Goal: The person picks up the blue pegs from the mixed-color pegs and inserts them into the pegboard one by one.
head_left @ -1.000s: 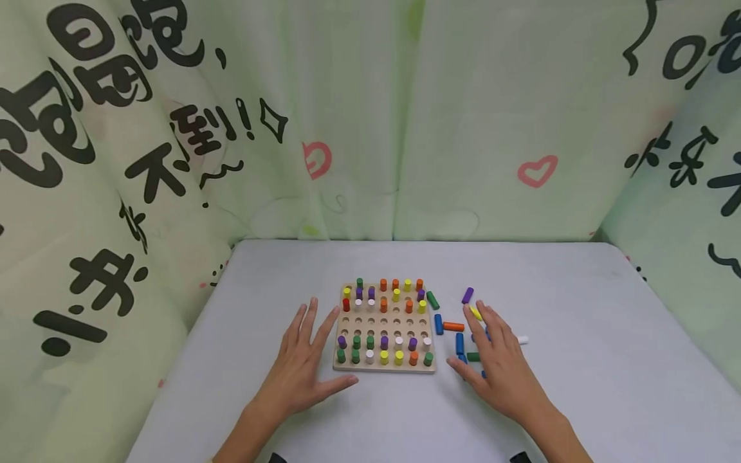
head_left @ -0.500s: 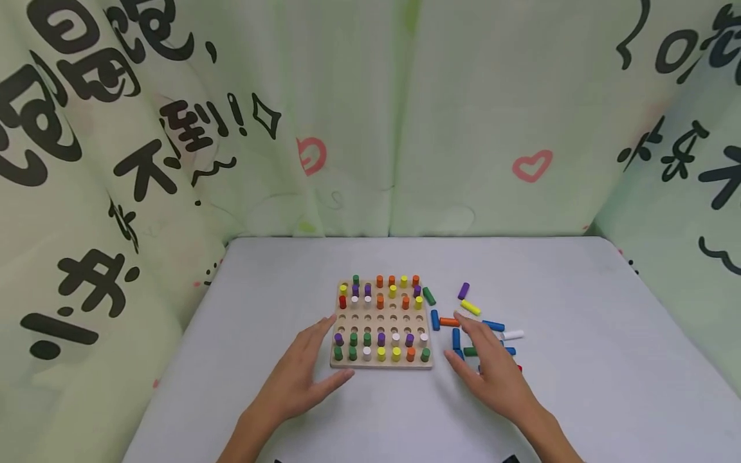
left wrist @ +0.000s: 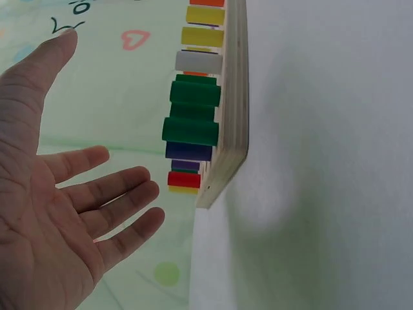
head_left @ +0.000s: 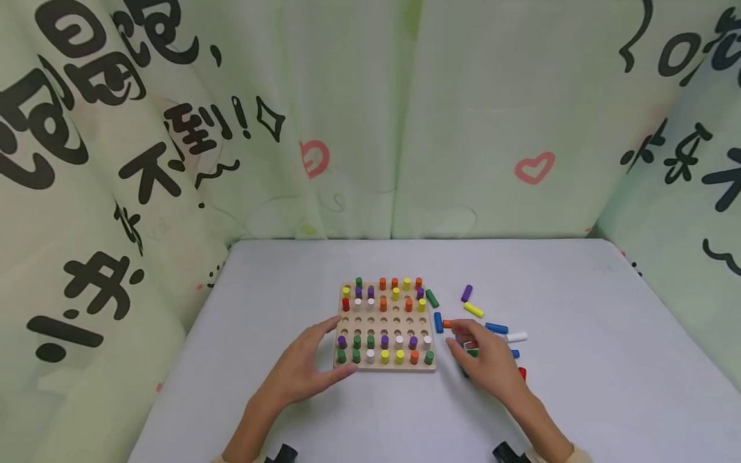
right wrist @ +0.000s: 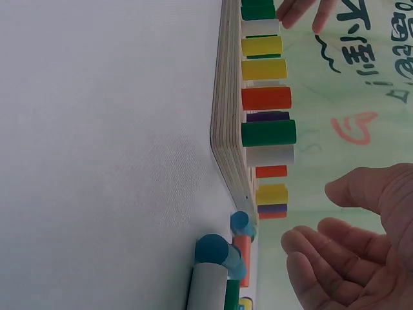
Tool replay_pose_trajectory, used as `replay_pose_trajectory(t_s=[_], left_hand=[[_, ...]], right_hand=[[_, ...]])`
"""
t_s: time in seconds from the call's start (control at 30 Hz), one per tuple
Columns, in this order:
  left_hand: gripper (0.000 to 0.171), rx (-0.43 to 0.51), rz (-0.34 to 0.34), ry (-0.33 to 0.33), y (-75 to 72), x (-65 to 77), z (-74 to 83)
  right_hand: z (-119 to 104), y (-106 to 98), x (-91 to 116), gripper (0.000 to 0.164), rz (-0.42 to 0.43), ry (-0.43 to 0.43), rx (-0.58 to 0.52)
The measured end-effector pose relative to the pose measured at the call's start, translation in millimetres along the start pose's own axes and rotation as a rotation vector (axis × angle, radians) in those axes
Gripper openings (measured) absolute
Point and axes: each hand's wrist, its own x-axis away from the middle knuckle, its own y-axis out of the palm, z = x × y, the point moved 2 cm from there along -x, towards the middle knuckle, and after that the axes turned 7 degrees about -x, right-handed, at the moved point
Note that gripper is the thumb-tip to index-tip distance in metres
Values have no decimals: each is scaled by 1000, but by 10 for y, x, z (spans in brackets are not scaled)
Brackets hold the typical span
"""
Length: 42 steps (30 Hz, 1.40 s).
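A wooden pegboard (head_left: 384, 369) stands on the table with coloured pegs in its back and front rows; two middle rows of holes hold none. At its left edge hovers my left hand (head_left: 301, 370), thumb apart from the fingers, its palm empty in the left wrist view, beside green pegs (left wrist: 191, 130). My right hand (head_left: 491, 360) is over the loose pegs right of the board, partly covering them. In the right wrist view its fingers (right wrist: 322, 258) bend loosely, apart from the thumb, with nothing between them. An orange peg (head_left: 448, 324) lies by its fingertips.
Loose pegs lie right of the board: a green peg (head_left: 431, 298), a purple peg (head_left: 466, 293), a yellow peg (head_left: 473, 310), a white peg (head_left: 516, 337), a red peg (head_left: 522, 373) and several blue ones. A printed curtain (head_left: 463, 128) surrounds the white table (head_left: 278, 270).
My right hand has drawn back slightly and its spread fingers have bent inward, uncovering the yellow peg. The left fingers have come closer together and lowered beside the board. The pegs stay put.
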Motion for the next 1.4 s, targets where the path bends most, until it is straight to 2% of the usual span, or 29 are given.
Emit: replay_pose_trajectory(t_s=[0.37,0.67,0.87,1.0,1.4], left_hand=[[93,-6,-26,-34,71,-100,-95],[95,82,-68,-39,134,-203,-204],[97,81,-113,-79,215,-248,-244],[102,77,-119,-91,251,-243,-277],[94,-26,-108,-28,292,-238,-315]], right_hand=[[75,77,-211,27,-33,65,36],[125,163,-321,28,-60,114,65],[143,229,-384,32,-82,140,106],[145,272,-409,32,-86,142,136],[176,298,-493,33,-66,163,186]])
